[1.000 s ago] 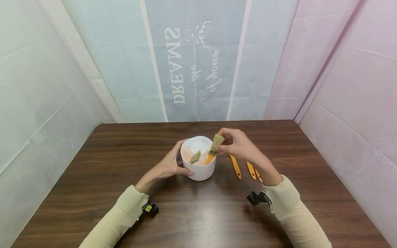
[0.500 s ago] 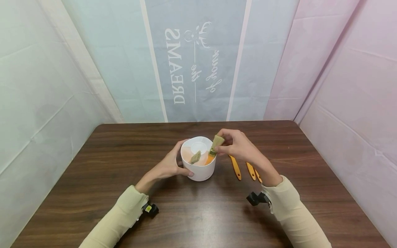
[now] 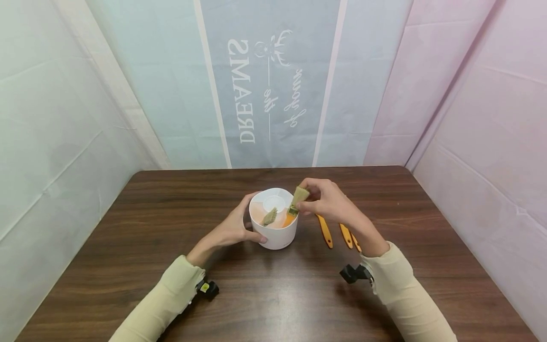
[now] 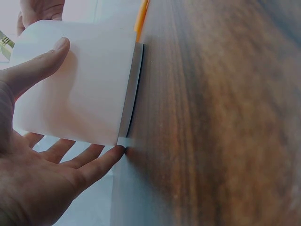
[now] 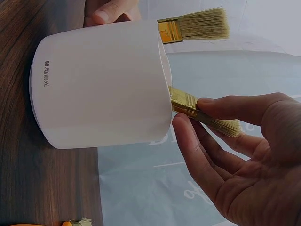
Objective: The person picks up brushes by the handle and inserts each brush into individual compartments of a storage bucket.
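A white pen holder (image 3: 277,239) with inner compartments stands upright at the middle of the table. My left hand (image 3: 231,230) holds it from the left, thumb on the near side and fingers around the back. With thumb and fingers, my right hand (image 3: 328,199) pinches a paintbrush (image 5: 183,100) at its brass ferrule, just above the rim. That brush has bristles up, and its orange handle goes down into a right-hand compartment. A second paintbrush (image 3: 269,217) leans inside the holder, bristles up; its ferrule (image 5: 169,31) shows at the rim in the right wrist view.
Right of the holder, several more paintbrushes lie on the dark wooden table (image 3: 273,294), among them one orange handle (image 3: 325,232) and another handle (image 3: 345,235) partly under my right forearm. A printed cloth (image 3: 273,95) hangs behind the table's far edge.
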{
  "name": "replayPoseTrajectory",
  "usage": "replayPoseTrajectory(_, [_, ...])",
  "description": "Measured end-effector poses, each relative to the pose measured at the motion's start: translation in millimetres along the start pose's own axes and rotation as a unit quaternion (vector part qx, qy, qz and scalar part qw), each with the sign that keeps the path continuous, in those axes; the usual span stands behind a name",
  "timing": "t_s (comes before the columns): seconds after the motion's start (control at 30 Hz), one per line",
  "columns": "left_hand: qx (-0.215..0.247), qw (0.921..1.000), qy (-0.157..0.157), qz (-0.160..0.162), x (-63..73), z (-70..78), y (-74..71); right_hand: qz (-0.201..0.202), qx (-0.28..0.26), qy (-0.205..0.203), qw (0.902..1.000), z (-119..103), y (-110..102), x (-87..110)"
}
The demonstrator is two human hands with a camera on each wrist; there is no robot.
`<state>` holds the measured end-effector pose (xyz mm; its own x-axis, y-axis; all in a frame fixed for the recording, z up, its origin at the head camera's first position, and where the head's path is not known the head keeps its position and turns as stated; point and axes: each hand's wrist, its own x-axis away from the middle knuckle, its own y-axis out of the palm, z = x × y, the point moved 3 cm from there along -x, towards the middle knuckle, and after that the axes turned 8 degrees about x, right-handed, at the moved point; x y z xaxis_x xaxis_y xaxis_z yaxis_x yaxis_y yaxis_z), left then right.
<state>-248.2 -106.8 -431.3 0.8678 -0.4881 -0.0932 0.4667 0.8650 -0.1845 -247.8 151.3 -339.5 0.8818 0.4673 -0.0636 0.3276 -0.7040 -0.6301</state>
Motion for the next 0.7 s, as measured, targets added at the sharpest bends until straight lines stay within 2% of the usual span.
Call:
replayPoseTrajectory(0.47, [0.001,1.0000,-0.001,-0.001,-0.9,0.2,0.0,-0.009,-0.002,0.002,1.0000,1.2,-2.9,-0.6])
replayPoseTrajectory(0.7, [0.001,1.0000,0.001,0.000,0.1,2.0,-0.2,-0.030,-0.002,-0.006,0.9995,2.3,-8.9,1.2])
